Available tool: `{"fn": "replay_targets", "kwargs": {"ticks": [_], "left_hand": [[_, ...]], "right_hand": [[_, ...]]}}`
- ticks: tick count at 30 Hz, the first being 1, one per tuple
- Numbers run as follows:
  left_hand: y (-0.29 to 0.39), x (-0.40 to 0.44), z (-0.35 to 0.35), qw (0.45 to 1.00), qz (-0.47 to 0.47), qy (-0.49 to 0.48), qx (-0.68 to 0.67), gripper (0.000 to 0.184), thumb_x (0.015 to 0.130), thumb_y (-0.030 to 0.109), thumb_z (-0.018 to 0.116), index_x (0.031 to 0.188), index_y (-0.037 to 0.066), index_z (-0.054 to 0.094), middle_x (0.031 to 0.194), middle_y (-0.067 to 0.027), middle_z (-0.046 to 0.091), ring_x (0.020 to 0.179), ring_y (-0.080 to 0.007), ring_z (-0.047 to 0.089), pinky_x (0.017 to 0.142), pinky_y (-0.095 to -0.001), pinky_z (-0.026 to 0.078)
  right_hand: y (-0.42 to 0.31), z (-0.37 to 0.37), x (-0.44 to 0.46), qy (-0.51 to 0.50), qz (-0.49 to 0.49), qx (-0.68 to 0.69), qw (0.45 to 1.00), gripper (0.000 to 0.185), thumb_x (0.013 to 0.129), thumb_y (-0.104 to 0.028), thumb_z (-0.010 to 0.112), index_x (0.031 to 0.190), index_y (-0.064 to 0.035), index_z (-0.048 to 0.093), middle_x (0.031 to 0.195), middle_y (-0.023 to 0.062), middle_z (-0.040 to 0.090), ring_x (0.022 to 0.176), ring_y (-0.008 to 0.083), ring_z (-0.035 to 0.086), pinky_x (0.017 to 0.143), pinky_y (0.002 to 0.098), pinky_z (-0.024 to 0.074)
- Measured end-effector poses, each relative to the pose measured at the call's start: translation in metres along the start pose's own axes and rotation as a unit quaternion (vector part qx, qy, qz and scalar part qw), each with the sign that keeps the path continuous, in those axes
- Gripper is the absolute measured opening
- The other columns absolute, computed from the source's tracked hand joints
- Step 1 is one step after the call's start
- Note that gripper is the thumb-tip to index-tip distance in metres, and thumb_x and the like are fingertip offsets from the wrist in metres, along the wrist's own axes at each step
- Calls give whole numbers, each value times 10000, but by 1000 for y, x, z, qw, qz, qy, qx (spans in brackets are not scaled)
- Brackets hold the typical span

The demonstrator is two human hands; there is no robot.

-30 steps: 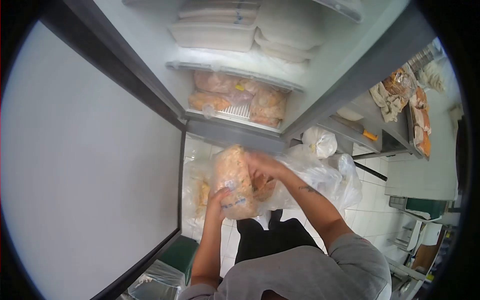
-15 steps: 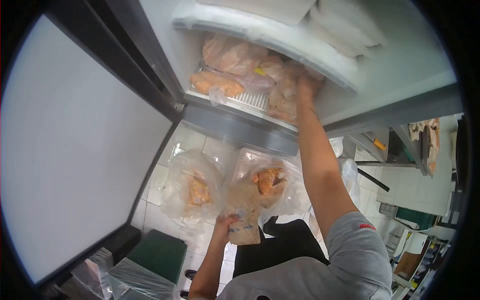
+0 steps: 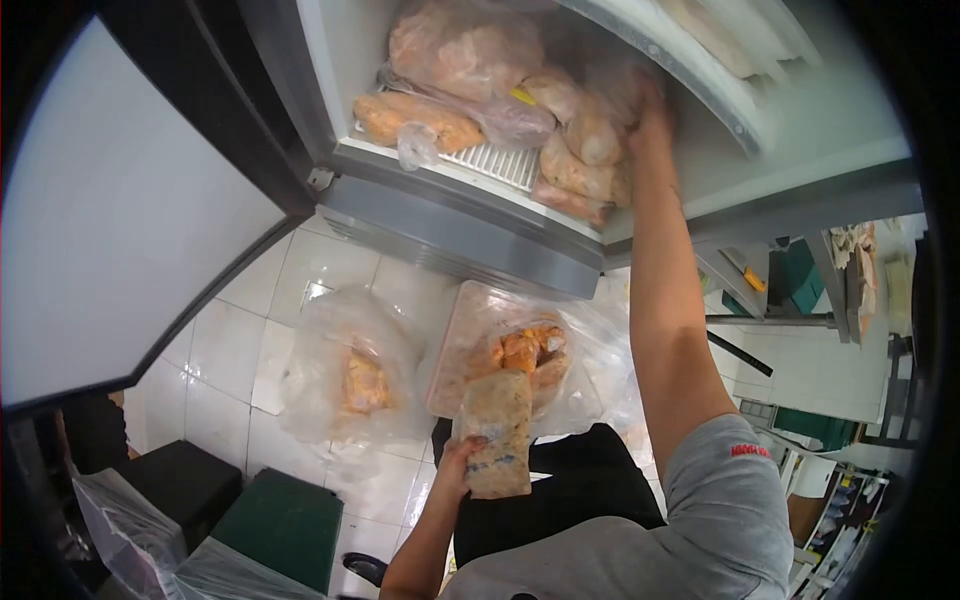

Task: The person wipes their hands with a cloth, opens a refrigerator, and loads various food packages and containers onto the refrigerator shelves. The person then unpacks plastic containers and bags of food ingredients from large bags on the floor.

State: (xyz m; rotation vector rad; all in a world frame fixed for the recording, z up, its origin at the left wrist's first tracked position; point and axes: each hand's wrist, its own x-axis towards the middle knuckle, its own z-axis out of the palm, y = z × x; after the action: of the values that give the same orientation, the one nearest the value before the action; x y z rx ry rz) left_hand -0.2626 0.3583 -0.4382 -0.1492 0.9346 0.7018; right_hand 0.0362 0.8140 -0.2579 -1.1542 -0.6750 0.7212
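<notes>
My left hand (image 3: 461,464) grips the lower left edge of a flat, clear-wrapped package (image 3: 497,430) with pale contents and blue print. Inside the open fridge, my right hand (image 3: 645,105) reaches to the right side of the lower compartment, against bagged food (image 3: 597,130); its fingers are blurred and partly hidden. Wrapped orange-pink packs (image 3: 570,172) lie just below it. Further left are a large bag of pink food (image 3: 465,50) and a long orange pack (image 3: 418,122). Beneath the held package, an open plastic bag (image 3: 530,350) shows orange and brown pieces.
The fridge door (image 3: 130,220) stands open at left. On the tiled floor (image 3: 225,340) sits another clear bag with yellowish food (image 3: 365,380). A green bin lid (image 3: 278,528) is at lower left. At right are a metal table frame (image 3: 770,320) and a yellow-handled knife (image 3: 754,279).
The view has shifted closer to the lower compartment. My right hand left the package and went into the fridge. My left hand still holds the package, now lower and flatter over the open bag.
</notes>
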Motion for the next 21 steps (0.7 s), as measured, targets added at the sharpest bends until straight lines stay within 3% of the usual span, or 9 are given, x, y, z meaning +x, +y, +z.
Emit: {"fn": "replay_targets", "kwargs": {"ticks": [2,5,8,10,14,15,17,19,21], "left_hand": [[-12,12,-12,998,32,28,35,267,664,103,575,901,-20,564,790,-90,567,716,-196,581,660,-314,488],[-2,7,-1,995,60,20,72,210,675,89,565,859,-12,572,771,-79,567,695,-181,574,644,-296,482],[11,-4,16,998,42,15,52,189,685,60,557,858,-17,569,763,-71,570,685,-167,574,638,-285,479],[15,-5,22,999,31,18,31,199,686,40,557,874,-24,562,767,-69,573,683,-160,577,636,-280,479],[19,-11,30,999,30,26,14,237,681,19,559,912,-31,546,782,-71,581,686,-158,583,636,-277,479],[20,-10,31,999,33,26,11,247,679,17,560,921,-30,542,784,-73,582,690,-160,585,637,-278,479],[12,-2,21,999,40,2,17,253,681,15,556,928,-32,538,788,-75,584,693,-161,586,643,-280,482],[7,3,13,999,36,-7,28,260,681,17,555,936,-32,534,792,-78,584,696,-163,587,648,-283,484],[6,5,11,999,27,-2,41,269,680,22,556,943,-29,532,795,-79,585,697,-165,587,652,-287,486]], "right_hand": [[5,-10,11,-62,34,140,988,405,652,-138,696,1003,-11,540,934,85,535,797,210,539,610,349,482],[5,-3,11,-96,59,61,992,194,701,-110,631,889,-78,591,846,46,535,712,200,521,539,355,465],[12,6,37,31,182,0,983,429,722,-223,623,1119,-132,488,1115,92,491,982,238,503,804,368,440],[22,-3,45,-63,-99,-292,949,438,710,-35,551,1121,-182,516,1141,72,499,1025,223,483,852,343,410],[3,-3,35,-248,-219,-525,784,667,639,51,612,1246,-135,406,1274,94,404,1200,201,344,998,291,293],[48,-8,82,-239,-212,-382,867,781,575,265,359,1208,-181,458,1239,92,448,1192,202,361,1003,285,254],[56,-7,97,-252,-154,-279,914,637,642,167,472,1211,-117,442,1242,101,432,1181,193,368,1000,290,280],[23,4,44,-233,-264,-491,796,514,698,40,574,1186,-56,446,1206,105,449,1148,192,400,982,307,321],[22,24,47,-123,-29,-226,966,495,712,0,583,1184,-56,446,1211,112,446,1145,201,405,983,313,320]]}}
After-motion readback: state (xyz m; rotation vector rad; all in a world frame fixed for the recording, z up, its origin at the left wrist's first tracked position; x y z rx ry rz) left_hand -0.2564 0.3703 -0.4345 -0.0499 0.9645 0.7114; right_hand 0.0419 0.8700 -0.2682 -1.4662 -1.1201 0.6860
